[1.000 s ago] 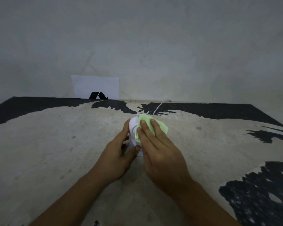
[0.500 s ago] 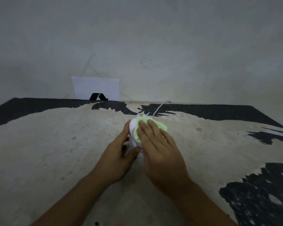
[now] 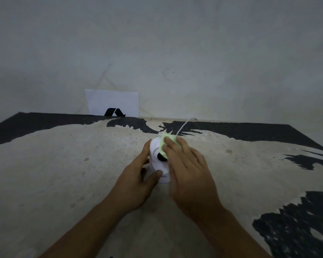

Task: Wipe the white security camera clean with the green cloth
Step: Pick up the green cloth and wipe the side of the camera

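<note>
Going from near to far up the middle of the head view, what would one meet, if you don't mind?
Left hand → white camera → green cloth → white cable → wall.

The camera (image 3: 158,161) is a small, rounded white unit standing upright near the middle of the worn, pale-and-black surface, its front turned toward the viewer. A round black lens sits on that front — partly edged by the cloth — and a faint curved line arcs just above and left of it. Small grey lettering shows low on its base, too small to read. The cloth (image 3: 166,141) is pale green, folded small, and pressed flat over the camera's top and upper right side — only its upper and left edges show.
</note>
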`<state>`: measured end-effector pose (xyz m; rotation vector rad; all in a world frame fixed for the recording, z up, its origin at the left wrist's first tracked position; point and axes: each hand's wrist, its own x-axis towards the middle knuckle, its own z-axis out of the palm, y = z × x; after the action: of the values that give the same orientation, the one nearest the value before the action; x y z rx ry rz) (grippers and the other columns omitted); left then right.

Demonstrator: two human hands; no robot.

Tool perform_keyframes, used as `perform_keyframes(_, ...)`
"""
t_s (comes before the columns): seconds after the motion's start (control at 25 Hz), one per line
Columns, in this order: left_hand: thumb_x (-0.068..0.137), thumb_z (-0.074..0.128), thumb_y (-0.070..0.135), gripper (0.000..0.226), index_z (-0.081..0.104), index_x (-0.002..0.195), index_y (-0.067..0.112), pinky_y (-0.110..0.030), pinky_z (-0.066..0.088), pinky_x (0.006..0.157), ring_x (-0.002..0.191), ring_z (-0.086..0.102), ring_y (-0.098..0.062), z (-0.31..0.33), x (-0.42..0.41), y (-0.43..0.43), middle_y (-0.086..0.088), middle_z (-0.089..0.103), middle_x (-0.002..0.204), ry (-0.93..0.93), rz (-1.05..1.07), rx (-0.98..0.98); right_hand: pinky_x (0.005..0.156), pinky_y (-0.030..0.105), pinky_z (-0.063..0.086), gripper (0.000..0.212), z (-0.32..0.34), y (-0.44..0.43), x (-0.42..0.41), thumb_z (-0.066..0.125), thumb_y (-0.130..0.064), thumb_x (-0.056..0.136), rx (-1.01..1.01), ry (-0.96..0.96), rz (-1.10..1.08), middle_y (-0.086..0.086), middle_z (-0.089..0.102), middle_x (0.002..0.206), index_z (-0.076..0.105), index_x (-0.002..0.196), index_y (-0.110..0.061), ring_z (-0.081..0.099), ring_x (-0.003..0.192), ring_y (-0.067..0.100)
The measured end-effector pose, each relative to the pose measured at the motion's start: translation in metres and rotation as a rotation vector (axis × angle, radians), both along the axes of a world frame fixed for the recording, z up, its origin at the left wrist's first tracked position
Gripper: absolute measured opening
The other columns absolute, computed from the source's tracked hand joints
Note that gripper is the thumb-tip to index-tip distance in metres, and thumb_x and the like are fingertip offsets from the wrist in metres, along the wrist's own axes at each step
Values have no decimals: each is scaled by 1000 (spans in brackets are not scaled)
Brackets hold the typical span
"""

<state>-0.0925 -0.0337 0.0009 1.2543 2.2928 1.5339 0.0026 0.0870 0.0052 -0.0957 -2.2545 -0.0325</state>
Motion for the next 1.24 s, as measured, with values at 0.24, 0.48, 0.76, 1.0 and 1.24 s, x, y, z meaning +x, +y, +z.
perform_keyframes(0.24, 84, 59, 41, 72, 13, 138, 53, -2, 40, 89, 111, 43, 22, -1, -2, 0, 35, 39, 132, 4, -16, 10, 99, 52, 44, 55, -13, -2, -1, 14, -26, 102, -74, 57, 33, 22, 54, 132, 52, 126, 6, 48, 126, 35)
perform_keyframes(0.48, 82, 59, 43, 74, 15, 142, 46, -14, 42, 94, 122, 47, -1, -1, -2, 0, 17, 43, 142, 17, -16, 9, 112, 30, 31, 41, -6, 7, -5, 29, -24, 101, -318, 30, 275, 7, 44, 143, 41, 137, -7, 35, 137, 15)
perform_keyframes(0.76, 87, 58, 37, 73, 13, 143, 45, -5, 41, 93, 122, 46, 2, -2, -3, -1, 22, 43, 141, 32, -43, 12, 86, 8, 47, 34, -2, 8, -3, 38, -14, 97, -680, 150, 243, -3, 65, 113, 54, 127, -8, 58, 103, -6)
perform_keyframes(1.0, 87, 57, 39, 74, 10, 143, 45, -4, 39, 92, 116, 42, 14, -3, -4, -1, 26, 40, 141, 45, -41, -5, 68, 1, 41, 35, 7, 10, 1, 38, -15, 98, -717, 109, 262, 0, 69, 95, 53, 129, -11, 55, 77, -15)
perform_keyframes(1.24, 86, 58, 42, 73, 13, 143, 45, 4, 37, 83, 109, 39, 27, -2, -5, 0, 36, 39, 129, 24, -34, 5, 66, 7, 45, 31, 20, 28, -7, 38, -18, 99, -635, -15, 319, -13, 64, 93, 56, 124, -11, 58, 75, -8)
